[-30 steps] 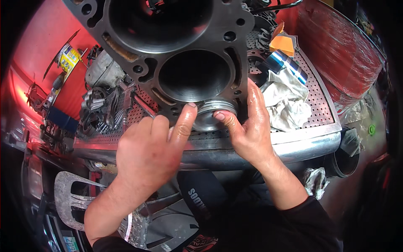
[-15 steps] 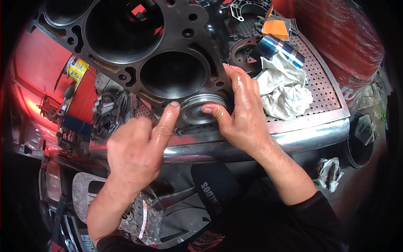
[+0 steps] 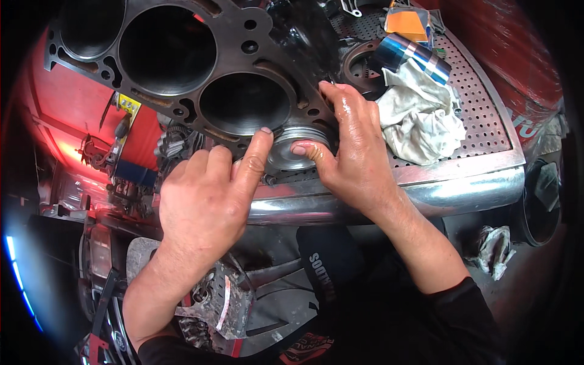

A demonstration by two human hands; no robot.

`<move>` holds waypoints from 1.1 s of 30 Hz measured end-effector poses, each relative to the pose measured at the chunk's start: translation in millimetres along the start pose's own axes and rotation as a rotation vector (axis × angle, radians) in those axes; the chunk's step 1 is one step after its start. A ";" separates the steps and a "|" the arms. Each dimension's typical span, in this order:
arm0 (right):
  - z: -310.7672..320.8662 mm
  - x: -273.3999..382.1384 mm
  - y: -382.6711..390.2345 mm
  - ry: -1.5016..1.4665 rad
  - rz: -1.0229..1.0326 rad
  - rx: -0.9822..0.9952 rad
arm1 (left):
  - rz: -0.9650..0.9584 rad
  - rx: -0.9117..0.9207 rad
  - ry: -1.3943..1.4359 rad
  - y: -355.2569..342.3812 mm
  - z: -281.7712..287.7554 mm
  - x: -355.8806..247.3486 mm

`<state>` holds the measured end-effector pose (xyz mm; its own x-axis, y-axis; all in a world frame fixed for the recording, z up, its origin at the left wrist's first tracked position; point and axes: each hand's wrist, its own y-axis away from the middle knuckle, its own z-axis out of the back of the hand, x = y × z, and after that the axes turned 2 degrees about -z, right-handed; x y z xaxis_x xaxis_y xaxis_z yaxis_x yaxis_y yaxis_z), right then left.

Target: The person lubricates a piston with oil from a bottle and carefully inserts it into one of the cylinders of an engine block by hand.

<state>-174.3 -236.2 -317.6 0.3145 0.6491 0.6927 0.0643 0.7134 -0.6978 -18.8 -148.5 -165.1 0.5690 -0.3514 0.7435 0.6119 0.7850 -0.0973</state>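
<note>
A metal piston [image 3: 291,159] with grooves or rings round its edge sits against the near right end of a dark engine block [image 3: 234,36], beside the nearest cylinder bore [image 3: 244,103]. My right hand [image 3: 356,143] grips the piston, its oily thumb lying across the round face. The right fingers reach along the block's right side, their undersides hidden. My left hand [image 3: 207,188] points its index finger at the piston's upper left edge, and the fingertip seems to touch there. Its other fingers are bent and apart, with no object visible in them; the left thumb is hidden.
A perforated metal bench top [image 3: 480,115] with a rounded front edge [image 3: 389,198] carries a crumpled white rag [image 3: 420,128], a shiny blue cylinder [image 3: 413,58], a ring-shaped metal part [image 3: 362,64] and an orange box [image 3: 406,24]. Gears [image 3: 173,143] lie left of the block.
The view has shifted a little. My left index fingertip has moved away from me along the piston's edge, toward the bore. The right hand keeps its grip on the piston.
</note>
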 end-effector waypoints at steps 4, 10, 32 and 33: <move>1.5 -1.0 0.5 0.003 0.016 -0.014 | 0.053 -0.001 0.064 2.1 -3.8 -5.3; -0.1 2.0 2.8 0.024 0.011 -0.025 | -0.004 0.096 -0.052 -4.9 8.0 -2.6; -2.0 3.0 1.3 0.016 -0.052 -0.013 | 0.065 0.043 0.013 9.0 31.2 -13.6; 0.9 -0.4 -2.0 0.011 -0.058 -0.016 | 0.026 0.009 0.009 2.5 27.7 -15.1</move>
<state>-175.4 -237.7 -316.3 0.3202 0.6038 0.7300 0.0982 0.7452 -0.6595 -41.1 -127.1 -158.2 0.5897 -0.3349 0.7349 0.5916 0.7986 -0.1107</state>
